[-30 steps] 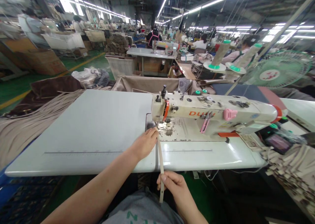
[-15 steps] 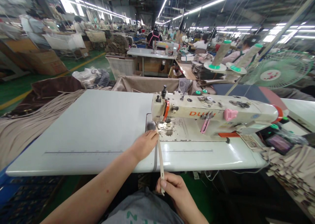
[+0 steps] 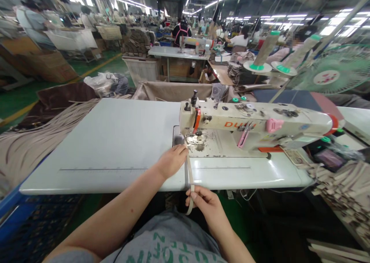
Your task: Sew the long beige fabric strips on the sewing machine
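A narrow beige strap runs from under the presser foot of a white sewing machine toward my body. My left hand lies on the white table just in front of the needle area, its fingers pressed together on the strap's far part. At the table's front edge, my right hand pinches the strap between thumb and fingers. The strap's loose end curls down below that pinch. My left fingers partly hide where the strap meets the presser foot.
Pink-handled snips hang on the machine. Thread cones and a green fan stand behind at right. Bundled beige straps lie at left and right. A cloth-lined bin sits beyond the table. Other people work farther back.
My right hand has moved up the strap toward the table edge, and the strap's end now bends into a curl below it. The left hand keeps its place by the needle. The camera view has shifted slightly.
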A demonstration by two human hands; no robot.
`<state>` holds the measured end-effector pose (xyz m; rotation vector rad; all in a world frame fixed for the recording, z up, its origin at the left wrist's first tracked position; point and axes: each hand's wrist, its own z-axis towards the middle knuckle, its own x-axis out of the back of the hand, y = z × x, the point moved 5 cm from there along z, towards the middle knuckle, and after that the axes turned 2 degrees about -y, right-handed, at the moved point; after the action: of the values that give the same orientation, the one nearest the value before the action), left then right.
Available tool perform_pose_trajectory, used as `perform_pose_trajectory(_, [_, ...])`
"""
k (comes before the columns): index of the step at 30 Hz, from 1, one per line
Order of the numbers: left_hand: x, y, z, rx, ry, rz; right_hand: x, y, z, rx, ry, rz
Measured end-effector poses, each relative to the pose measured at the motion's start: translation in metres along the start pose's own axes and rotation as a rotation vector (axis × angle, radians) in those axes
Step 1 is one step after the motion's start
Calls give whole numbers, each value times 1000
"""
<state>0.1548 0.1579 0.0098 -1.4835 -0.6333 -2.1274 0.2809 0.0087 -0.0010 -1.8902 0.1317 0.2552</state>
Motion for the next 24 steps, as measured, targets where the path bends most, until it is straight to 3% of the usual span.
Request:
perform_pose_trajectory(17, [5, -1, 0, 22, 28, -62, 2, -2, -2, 4, 56, -10])
perform_pose_trajectory(24, [-1, -1, -1, -8, 30, -45, 1, -3, -1, 2, 48, -6])
